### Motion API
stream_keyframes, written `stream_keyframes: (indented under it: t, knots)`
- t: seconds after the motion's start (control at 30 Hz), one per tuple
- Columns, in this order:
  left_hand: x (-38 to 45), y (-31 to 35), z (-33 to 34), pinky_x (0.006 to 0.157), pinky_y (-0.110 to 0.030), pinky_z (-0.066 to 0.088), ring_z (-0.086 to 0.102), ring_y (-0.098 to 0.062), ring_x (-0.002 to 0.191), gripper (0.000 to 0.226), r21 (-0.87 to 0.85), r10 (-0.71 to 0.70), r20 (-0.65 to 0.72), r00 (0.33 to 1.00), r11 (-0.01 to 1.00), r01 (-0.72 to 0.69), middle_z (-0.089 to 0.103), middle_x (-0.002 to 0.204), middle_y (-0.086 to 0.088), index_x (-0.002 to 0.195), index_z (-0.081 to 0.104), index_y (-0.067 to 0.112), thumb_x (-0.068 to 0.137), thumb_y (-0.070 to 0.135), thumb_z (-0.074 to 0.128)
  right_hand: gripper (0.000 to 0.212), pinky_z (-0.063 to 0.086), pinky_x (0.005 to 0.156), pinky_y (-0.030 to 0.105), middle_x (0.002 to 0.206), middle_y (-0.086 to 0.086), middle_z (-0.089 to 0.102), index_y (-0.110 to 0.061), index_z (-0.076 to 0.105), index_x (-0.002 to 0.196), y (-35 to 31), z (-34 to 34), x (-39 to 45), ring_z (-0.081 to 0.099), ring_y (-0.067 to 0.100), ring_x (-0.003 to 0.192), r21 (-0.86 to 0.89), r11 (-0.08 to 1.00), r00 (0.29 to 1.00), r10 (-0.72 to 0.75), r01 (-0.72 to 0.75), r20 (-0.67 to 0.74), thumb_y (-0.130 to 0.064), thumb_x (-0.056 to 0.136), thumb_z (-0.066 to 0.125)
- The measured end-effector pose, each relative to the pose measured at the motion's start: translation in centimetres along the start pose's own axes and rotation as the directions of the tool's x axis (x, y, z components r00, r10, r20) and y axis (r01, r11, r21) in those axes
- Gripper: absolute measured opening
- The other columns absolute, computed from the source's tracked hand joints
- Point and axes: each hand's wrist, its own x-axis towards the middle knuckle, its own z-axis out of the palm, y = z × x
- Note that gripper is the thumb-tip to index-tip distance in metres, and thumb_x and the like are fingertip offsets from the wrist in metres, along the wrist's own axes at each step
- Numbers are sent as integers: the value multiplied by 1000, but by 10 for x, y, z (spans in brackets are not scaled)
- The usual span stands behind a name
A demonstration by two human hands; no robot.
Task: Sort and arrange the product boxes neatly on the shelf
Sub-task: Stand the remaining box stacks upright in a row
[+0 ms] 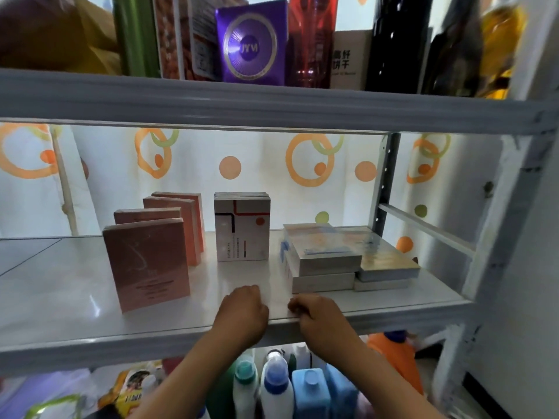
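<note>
Resting on the front part of the white shelf, the left hand and right hand lie side by side, near each other but apart. Both are loosely curled, knuckles up, and neither holds a box; whether the fingertips press the shelf surface cannot be told from this angle.

Left of the left hand and just beyond it, a pink box stands upright, facing forward. Behind it stand three more pink boxes, upright in a staggered row. Straight beyond the left hand, well apart from it, a white box with red and black lines stands upright, with what appear to be more of the same kind packed behind it.

Just beyond the right hand, flat boxes lie stacked, roughly three high, the top one skewed. Touching them on the far right lies a second, lower stack.

Above the hands, the upper shelf carries a purple box and dark bottles. Below the hands stand plastic bottles.
</note>
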Motion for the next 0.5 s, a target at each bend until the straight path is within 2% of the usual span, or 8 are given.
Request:
stream_keyframes:
  t: [0.1, 0.17, 0.23, 0.27, 0.33, 0.4, 0.5]
  knots:
    - [7, 19, 4, 86, -30, 51, 58, -18, 93, 21, 15, 62, -20, 998, 998, -62, 60, 109, -5, 111, 54, 17, 101, 31, 41, 29, 40, 79, 3, 105, -2, 71, -16, 72, 108, 11, -24, -9, 60, 1, 89, 14, 999, 995, 34, -33, -93, -9, 95, 47]
    - [15, 33, 1, 87, -32, 51, 59, -19, 94, 34, -31, 49, -67, 997, 998, -51, 61, 110, -6, 116, 55, 15, 103, 37, 34, 25, 46, 74, 8, 92, -6, 72, -18, 75, 96, 21, -42, -11, 60, -2, 79, 96, 991, 955, 112, -88, -274, -11, 94, 51]
    - [25, 46, -5, 85, -34, 48, 57, -20, 92, 50, -227, -39, -48, 998, 973, 27, 62, 116, -10, 119, 56, 11, 102, 47, 26, 20, 51, 74, 19, 87, -7, 70, -20, 73, 94, 31, -60, -6, 62, 3, 80, 201, 972, 862, 204, -121, -464, -13, 93, 54]
    - [29, 53, -7, 84, -33, 44, 55, -22, 95, 57, -346, -94, -11, 995, 934, 85, 61, 122, -12, 124, 55, 9, 101, 52, 25, 17, 50, 75, 20, 93, -5, 68, -20, 70, 100, 36, -68, -2, 62, 8, 86, 246, 960, 824, 245, -132, -511, -15, 93, 55]
    - [37, 67, -10, 83, -31, 35, 53, -28, 107, 71, -486, -146, 64, 987, 860, 159, 54, 133, -17, 135, 47, 3, 97, 60, 27, 24, 52, 85, 28, 111, 0, 66, -18, 64, 116, 46, -80, 12, 62, 17, 101, 310, 934, 806, 319, -177, -500, -22, 95, 53]
    - [44, 78, -10, 89, -35, 36, 49, -31, 117, 84, -524, -158, 123, 980, 828, 199, 44, 143, -19, 143, 34, 1, 92, 67, 33, 29, 51, 89, 33, 116, 4, 66, -14, 63, 120, 53, -88, 27, 61, 21, 102, 285, 921, 843, 364, -264, -396, -28, 97, 50]
    - [56, 84, -4, 108, -45, 32, 33, -37, 137, 101, -587, -207, 217, 954, 754, 297, 24, 156, -20, 152, 5, 5, 85, 69, 46, 29, 56, 81, 36, 88, 6, 70, -10, 69, 95, 55, -96, 48, 63, 20, 78, 252, 915, 874, 384, -315, -299, -32, 98, 50]
